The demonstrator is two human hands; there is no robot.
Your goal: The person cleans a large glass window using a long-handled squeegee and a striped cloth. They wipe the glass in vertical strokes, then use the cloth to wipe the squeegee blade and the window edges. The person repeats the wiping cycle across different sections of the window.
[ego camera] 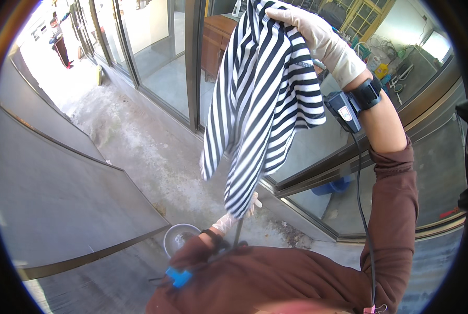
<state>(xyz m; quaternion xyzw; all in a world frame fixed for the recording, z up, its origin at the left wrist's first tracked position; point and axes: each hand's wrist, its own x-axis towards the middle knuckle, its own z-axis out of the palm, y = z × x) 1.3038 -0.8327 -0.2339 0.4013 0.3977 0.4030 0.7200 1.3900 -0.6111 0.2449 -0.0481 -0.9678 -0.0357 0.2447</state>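
A black-and-white striped knit garment (253, 98) hangs in front of me, its two long tapering ends pointing down. My right hand (306, 27), in a pale glove, is raised and closed on the top of the cloth. My left hand (237, 215), also gloved, is low, behind the garment's lower end. Some of its fingertips show past the cloth, but most of the hand is hidden, so its grip cannot be told. A thin dark pole (238, 232) stands just below that hand. A round metal-looking basin (168, 240) is on the ground beside my left forearm.
Framed glass panels (194, 66) run along the right. A grey panel (73, 176) stands at left, with rough concrete ground (139, 137) between. Behind glass are a wooden cabinet (214, 43) and a blue basin (330, 186). A person (59, 43) stands far off, upper left.
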